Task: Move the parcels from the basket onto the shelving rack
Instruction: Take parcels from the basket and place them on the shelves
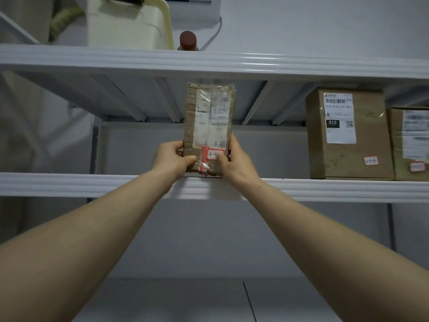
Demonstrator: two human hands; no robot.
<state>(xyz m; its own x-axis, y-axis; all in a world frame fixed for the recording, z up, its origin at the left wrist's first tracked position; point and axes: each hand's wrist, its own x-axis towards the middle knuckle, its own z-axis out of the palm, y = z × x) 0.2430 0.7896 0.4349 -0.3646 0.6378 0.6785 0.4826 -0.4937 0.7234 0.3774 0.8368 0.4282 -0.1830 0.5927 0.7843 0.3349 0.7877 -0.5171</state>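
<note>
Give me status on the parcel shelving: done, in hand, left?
Done: two boxes, the labelled box and another at the right edge, stand on the middle shelf.
In hand: left hand and right hand hold a taped parcel upright, its base at that shelf's front edge; not yet released.
Left: unknown, since the basket is out of view.

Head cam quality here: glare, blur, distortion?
Head view: dim, flat light; glare streaks on the clear tape over the held brown cardboard parcel; its label is unreadable; white metal shelf edges bow from the wide-angle lens; far-right box is blurred.
</note>
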